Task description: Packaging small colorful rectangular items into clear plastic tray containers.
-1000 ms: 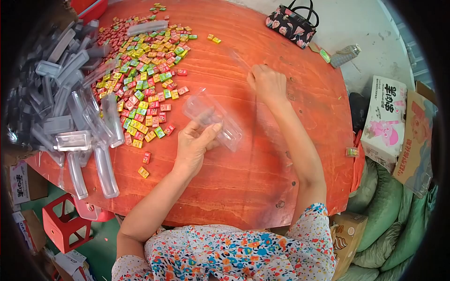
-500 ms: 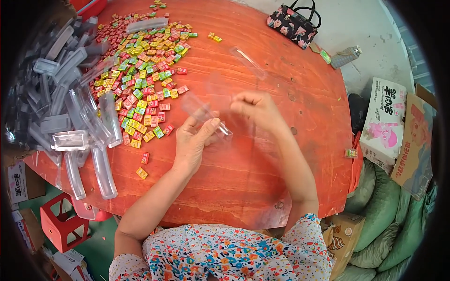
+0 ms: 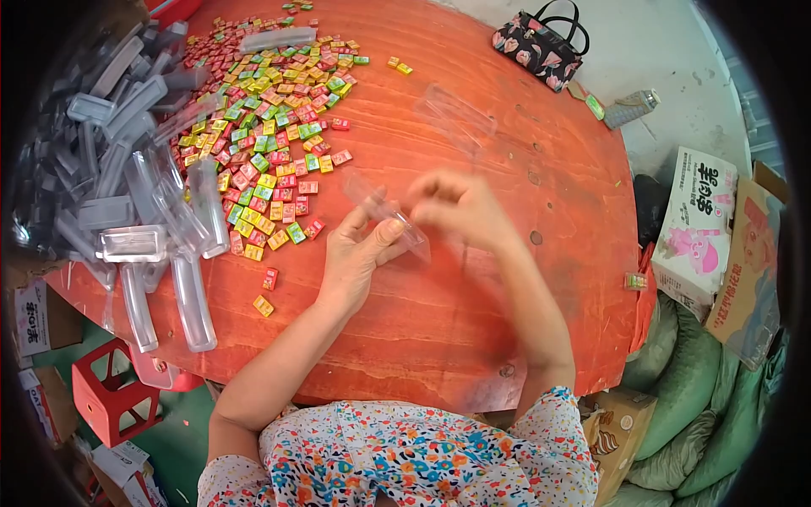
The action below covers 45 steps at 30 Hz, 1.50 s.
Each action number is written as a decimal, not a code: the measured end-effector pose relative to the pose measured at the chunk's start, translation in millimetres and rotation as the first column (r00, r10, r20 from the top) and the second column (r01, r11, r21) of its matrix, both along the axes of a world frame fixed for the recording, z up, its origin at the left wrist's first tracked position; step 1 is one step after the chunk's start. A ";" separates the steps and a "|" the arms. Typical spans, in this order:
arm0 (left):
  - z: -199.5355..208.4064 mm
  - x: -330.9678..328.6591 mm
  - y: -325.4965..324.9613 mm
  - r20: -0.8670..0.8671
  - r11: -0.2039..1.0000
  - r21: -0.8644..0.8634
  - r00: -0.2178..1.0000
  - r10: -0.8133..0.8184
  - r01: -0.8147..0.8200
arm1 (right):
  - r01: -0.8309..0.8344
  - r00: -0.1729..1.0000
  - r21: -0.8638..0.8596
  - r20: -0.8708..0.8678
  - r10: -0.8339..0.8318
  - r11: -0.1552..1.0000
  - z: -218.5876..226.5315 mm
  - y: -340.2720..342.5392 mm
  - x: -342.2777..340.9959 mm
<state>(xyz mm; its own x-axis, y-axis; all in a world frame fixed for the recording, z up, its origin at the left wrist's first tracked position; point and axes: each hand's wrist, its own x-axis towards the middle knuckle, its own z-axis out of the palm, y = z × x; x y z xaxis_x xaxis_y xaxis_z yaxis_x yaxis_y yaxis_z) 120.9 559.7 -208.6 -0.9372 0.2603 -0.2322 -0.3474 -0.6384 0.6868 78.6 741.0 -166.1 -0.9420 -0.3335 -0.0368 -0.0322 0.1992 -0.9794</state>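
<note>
My left hand (image 3: 351,253) is closed around a long clear plastic tray (image 3: 414,239), held tilted above the red table, thumb on top. My right hand (image 3: 460,207) is close beside the tray, its fingers curled and smeared by motion; whether it touches or holds anything cannot be made out. Beyond my hands, clear plastic pieces (image 3: 463,114) lie on the table, overlapping. To the left, small red, yellow and green boxes (image 3: 270,144) are spread in a loose heap. A large pile of clear plastic trays (image 3: 135,198) covers the table's left side.
The red table (image 3: 405,338) has a curved edge. A flowered black handbag (image 3: 541,46) and a grey bottle (image 3: 632,108) are at the far right. Cartons (image 3: 697,224) and green sacks (image 3: 684,372) stand right of the table. A red stool (image 3: 114,389) is at lower left.
Beyond my hands, a second clear piece now lies beside the one there before. My right hand has shifted slightly and blurs near the tray; my left hand keeps its hold.
</note>
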 end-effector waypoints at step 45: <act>8.2 26.7 -30.7 0.064 0.999 0.052 0.998 0.011 -0.014 | 0.114 0.883 0.474 -0.451 0.130 0.873 14.9 -54.0 45.0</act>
<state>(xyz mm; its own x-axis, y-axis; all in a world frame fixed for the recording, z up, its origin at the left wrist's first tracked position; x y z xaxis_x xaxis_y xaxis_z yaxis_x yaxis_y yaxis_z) 147.6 528.9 -200.4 -0.9243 0.2618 -0.2779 -0.3810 -0.6777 0.6289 123.6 687.0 -151.2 -0.8865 -0.3961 0.2392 -0.4520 0.6304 -0.6311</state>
